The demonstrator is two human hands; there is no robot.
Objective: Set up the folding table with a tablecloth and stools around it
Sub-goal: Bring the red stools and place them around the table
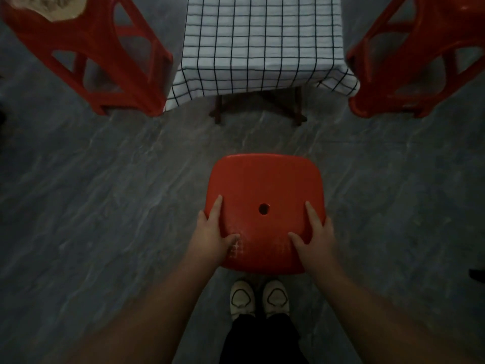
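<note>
two-handed hold: left hand, right hand clasp near stool seat sides. far tablecloth flanked by left stool, right stool.

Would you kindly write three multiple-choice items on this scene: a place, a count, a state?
1. Where is the stool that the left hand and right hand grip? A. short of the table B. on it C. under it
2. Red stools in view? A. two B. three C. five
3. The tablecloth is: A. folded B. on a stool C. spread over the table
1A, floor lies between; 2B, one held, plus the left stool and right stool; 3C, it covers the top.
</note>
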